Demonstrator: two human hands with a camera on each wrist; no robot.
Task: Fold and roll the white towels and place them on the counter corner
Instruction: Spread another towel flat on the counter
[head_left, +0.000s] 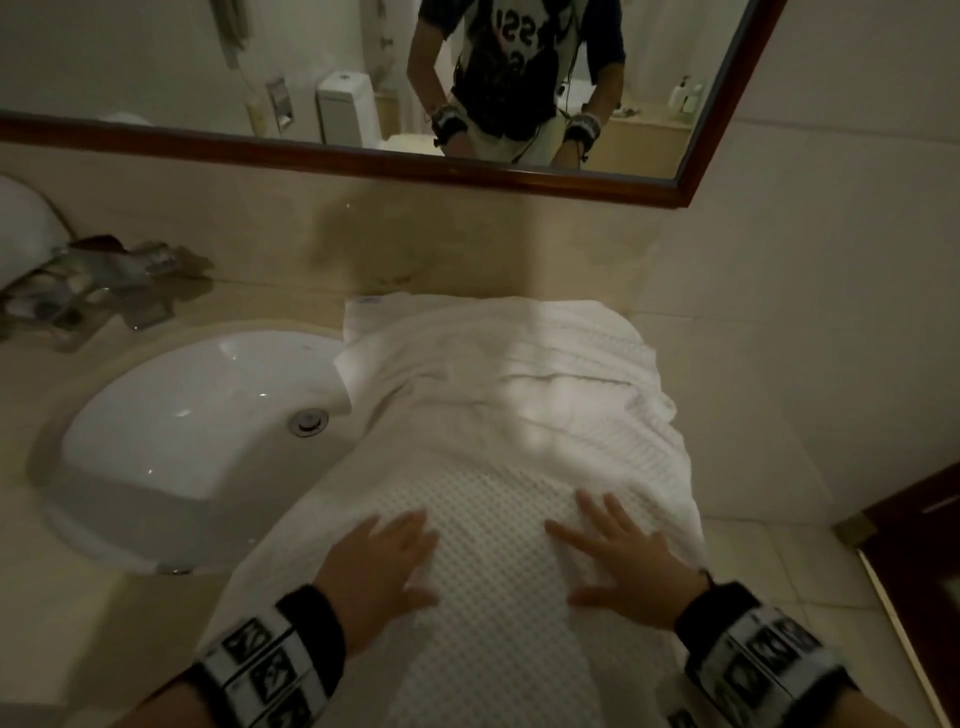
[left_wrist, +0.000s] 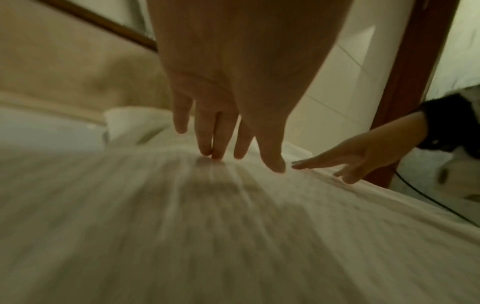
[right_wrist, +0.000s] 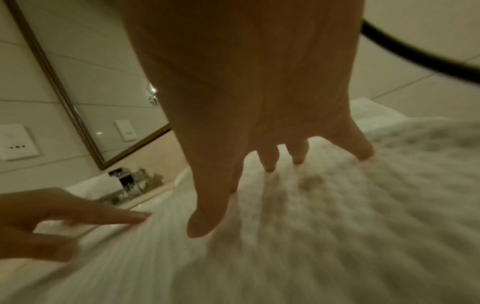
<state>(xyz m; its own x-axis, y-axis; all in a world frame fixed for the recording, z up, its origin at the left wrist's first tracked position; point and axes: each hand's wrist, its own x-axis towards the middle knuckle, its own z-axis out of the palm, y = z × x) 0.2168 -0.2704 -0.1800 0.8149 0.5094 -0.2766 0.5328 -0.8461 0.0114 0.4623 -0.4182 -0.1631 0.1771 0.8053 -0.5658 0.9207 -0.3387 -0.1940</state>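
A white waffle-weave towel (head_left: 498, 415) lies spread lengthwise on the beige counter, its near end hanging toward me and its left edge overlapping the sink rim. My left hand (head_left: 384, 561) rests flat on the towel's near part with straight fingers. A little to its right, my right hand (head_left: 618, 561) lies palm down on the same towel, fingers spread. In the left wrist view the left hand (left_wrist: 221, 142) touches the blurred towel (left_wrist: 182, 226) with its fingertips. In the right wrist view the right hand (right_wrist: 259, 164) presses the towel (right_wrist: 337, 205).
A white oval sink (head_left: 182, 441) sits left of the towel, with a chrome tap (head_left: 93, 280) behind it. A wood-framed mirror (head_left: 467, 171) hangs above the beige backsplash. Tiled wall stands right of the towel, and a dark wooden door frame (head_left: 914, 509) at far right.
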